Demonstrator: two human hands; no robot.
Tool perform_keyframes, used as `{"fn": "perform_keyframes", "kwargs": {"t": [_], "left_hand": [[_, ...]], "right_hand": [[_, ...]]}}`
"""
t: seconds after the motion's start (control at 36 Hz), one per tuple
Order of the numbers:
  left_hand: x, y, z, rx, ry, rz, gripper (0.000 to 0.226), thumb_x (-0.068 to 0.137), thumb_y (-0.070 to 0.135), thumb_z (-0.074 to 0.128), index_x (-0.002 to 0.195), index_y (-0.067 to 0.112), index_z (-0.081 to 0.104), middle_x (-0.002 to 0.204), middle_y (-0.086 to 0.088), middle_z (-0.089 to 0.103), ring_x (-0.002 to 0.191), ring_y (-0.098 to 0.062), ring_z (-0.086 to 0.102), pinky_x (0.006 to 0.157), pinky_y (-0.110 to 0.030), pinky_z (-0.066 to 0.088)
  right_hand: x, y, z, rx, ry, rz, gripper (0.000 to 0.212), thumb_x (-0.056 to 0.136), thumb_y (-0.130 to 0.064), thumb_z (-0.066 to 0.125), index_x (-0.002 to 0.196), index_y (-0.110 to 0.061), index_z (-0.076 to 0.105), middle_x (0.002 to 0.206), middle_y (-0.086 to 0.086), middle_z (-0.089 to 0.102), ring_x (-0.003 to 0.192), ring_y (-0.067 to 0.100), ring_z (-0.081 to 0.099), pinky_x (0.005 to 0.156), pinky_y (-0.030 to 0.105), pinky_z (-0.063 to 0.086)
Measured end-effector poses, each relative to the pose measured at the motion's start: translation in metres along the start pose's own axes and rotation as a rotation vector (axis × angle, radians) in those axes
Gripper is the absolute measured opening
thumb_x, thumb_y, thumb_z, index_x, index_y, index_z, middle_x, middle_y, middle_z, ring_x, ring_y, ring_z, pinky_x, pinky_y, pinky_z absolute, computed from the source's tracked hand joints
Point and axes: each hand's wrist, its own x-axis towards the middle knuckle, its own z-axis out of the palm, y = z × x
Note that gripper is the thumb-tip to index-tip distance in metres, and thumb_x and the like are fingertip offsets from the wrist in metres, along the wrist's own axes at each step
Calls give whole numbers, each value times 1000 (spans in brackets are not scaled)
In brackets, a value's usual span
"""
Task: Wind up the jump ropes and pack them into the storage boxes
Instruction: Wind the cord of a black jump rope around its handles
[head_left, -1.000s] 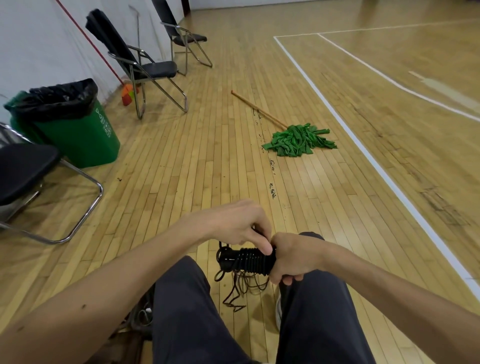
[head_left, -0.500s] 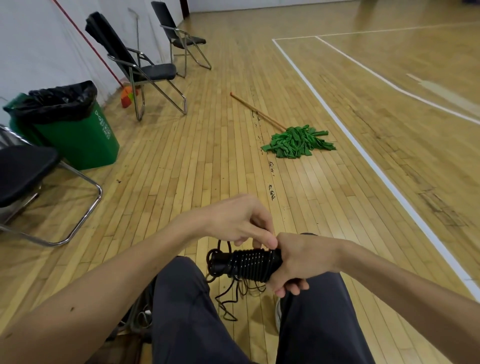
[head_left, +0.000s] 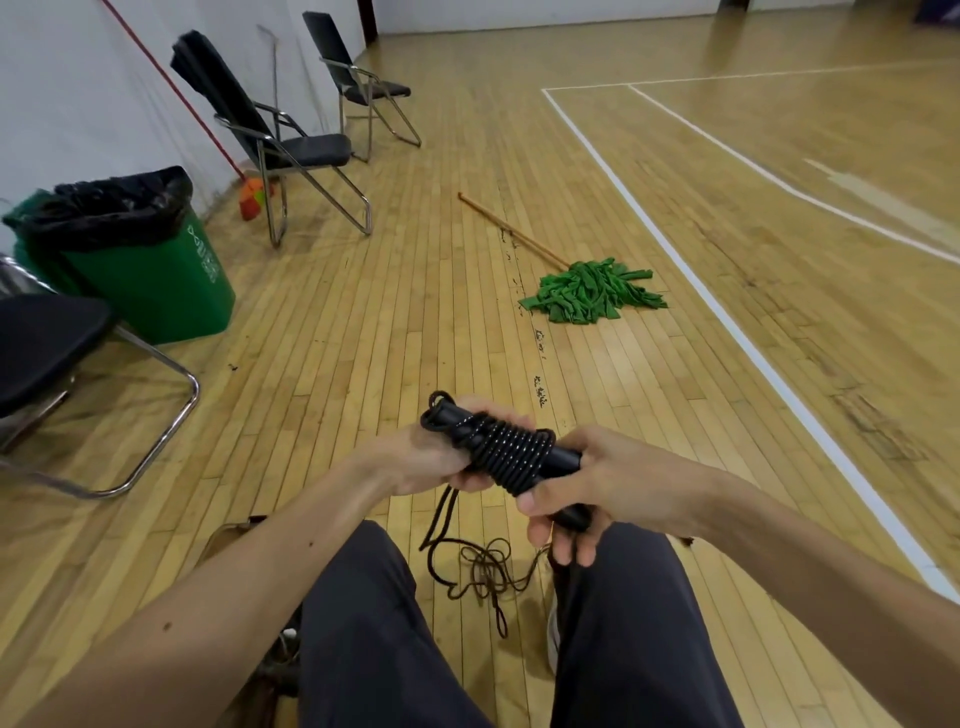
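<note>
A black jump rope (head_left: 506, 449) is coiled tightly round its two black handles, held slanted above my knees. My left hand (head_left: 431, 457) grips the upper left end of the bundle, fingers curled under it. My right hand (head_left: 587, 488) grips the lower right end of the handles, thumb on top. A loose tail of the rope (head_left: 483, 566) hangs down from the bundle and lies tangled on the wooden floor between my legs. No storage box shows in the head view.
A green mop (head_left: 592, 293) with a wooden stick lies on the floor ahead. A green bin (head_left: 150, 280) with a black liner stands at the left, between black folding chairs (head_left: 291, 150). White court lines (head_left: 727, 322) run along the right.
The bundle has been lifted and turned so its left end points up and away. My left hand moved from pinching rope on top to gripping the left end. More loose rope lies on the floor.
</note>
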Motion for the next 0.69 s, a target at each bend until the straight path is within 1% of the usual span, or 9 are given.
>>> {"fn": "perform_keyframes", "kwargs": {"t": [0.06, 0.11, 0.17, 0.22, 0.31, 0.42, 0.56, 0.64, 0.69], "left_hand": [[-11, 17, 19, 42, 8, 12, 21, 104, 4, 44, 118, -6, 56, 68, 2, 63, 53, -6, 54, 48, -17, 42], [-25, 33, 32, 60, 10, 7, 22, 108, 9, 36, 108, 2, 56, 58, 6, 64, 47, -6, 45, 42, -17, 34], [-32, 39, 40, 77, 62, 32, 23, 108, 10, 36, 104, 11, 58, 70, 0, 71, 46, -8, 45, 41, -19, 32], [-31, 33, 41, 79, 80, 40, 21, 108, 13, 39, 107, 14, 60, 87, -14, 69, 47, -11, 48, 40, -20, 34], [-34, 28, 43, 98, 44, -4, 27, 108, 28, 41, 114, 11, 61, 78, -8, 65, 48, -12, 51, 39, -19, 36], [-37, 25, 43, 156, 46, -37, 33, 108, 32, 40, 112, 8, 63, 75, -3, 64, 49, -11, 51, 42, -20, 36], [-42, 26, 49, 286, 22, -22, 32, 107, 34, 42, 113, 13, 65, 77, -3, 66, 51, -11, 55, 44, -21, 38], [-45, 29, 50, 367, 21, -18, 27, 104, 36, 50, 118, 17, 64, 75, 1, 66, 51, -10, 56, 44, -19, 40], [-47, 31, 49, 463, 44, -3, 21, 103, 36, 53, 111, 20, 65, 73, 3, 66, 50, -9, 57, 46, -17, 41]], "right_hand": [[3, 2, 0, 52, 33, -25, 19, 95, -9, 67, 108, 0, 56, 78, 11, 65, 66, 21, 64, 57, 25, 56], [9, 6, -3, 128, 90, -30, 31, 93, -8, 68, 118, -2, 50, 77, 9, 63, 67, 21, 63, 59, 27, 56], [16, 13, -7, 200, 156, 0, 49, 90, -4, 72, 128, -9, 41, 77, 11, 64, 67, 22, 63, 58, 29, 56], [22, 20, -11, 239, 196, 9, 59, 87, -2, 75, 132, -9, 37, 81, 14, 65, 67, 23, 63, 58, 29, 56], [26, 27, -20, 328, 234, -8, 56, 86, 5, 73, 131, -4, 41, 80, 13, 66, 65, 22, 62, 55, 27, 54], [24, 30, -31, 411, 227, 1, 48, 83, 19, 65, 120, -5, 45, 78, 14, 60, 64, 22, 61, 53, 24, 55], [27, 41, -33, 375, 202, -6, 51, 83, 17, 67, 126, 0, 45, 82, 15, 60, 70, 24, 63, 59, 26, 58], [32, 48, -39, 398, 274, -2, 61, 83, 15, 70, 134, -1, 40, 84, 16, 62, 71, 26, 64, 60, 28, 58], [35, 52, -41, 362, 328, 3, 63, 82, 14, 72, 133, -4, 39, 89, 18, 62, 72, 26, 65, 61, 29, 57]]}}
